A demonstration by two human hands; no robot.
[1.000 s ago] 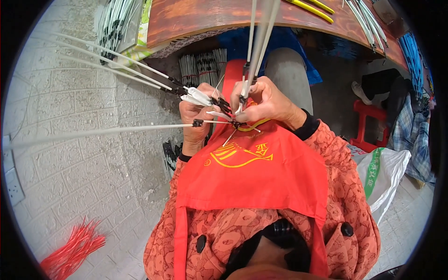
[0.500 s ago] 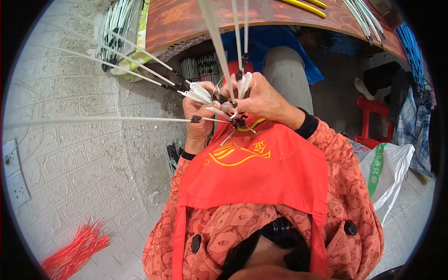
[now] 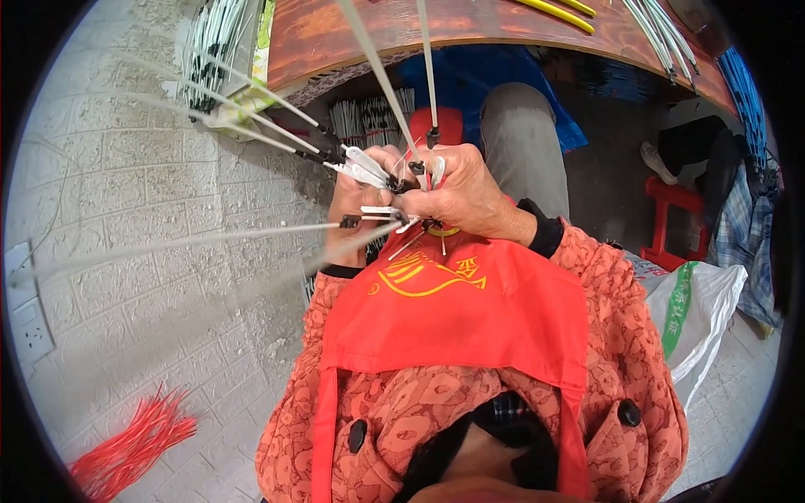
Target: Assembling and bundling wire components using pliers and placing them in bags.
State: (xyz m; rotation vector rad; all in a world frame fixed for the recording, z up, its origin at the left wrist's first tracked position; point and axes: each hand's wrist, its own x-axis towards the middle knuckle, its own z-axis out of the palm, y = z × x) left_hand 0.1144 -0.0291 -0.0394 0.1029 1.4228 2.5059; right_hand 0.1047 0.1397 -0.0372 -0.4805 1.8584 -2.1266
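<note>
Close in front of my red apron [image 3: 470, 323], both hands grip a cluster of thin white rods [image 3: 429, 84] that look like umbrella ribs. The rods carry black joints [image 3: 418, 168] and fan out to the left and away from me. My left hand [image 3: 350, 199] is closed around the inner ends, beside white plastic end pieces [image 3: 364, 163]. Pinching at the same cluster from the other side is my right hand [image 3: 478, 193]. Its thumb presses toward the dark centre, which the fingers partly hide. Short loose ends hang below against the apron.
A wooden table [image 3: 335, 38] lies ahead, with yellow tubes [image 3: 558, 15] and white rods [image 3: 658, 33] on it. Blue rods [image 3: 742, 105] hang at right, above a red stool [image 3: 667, 205] and white sack [image 3: 700, 306]. Red strands [image 3: 138, 440] lie lower left.
One rod that pointed away from me has apparently swung to the lower left, where a blurred rod now shows. My right hand has turned slightly over the cluster; both hands keep their grip.
</note>
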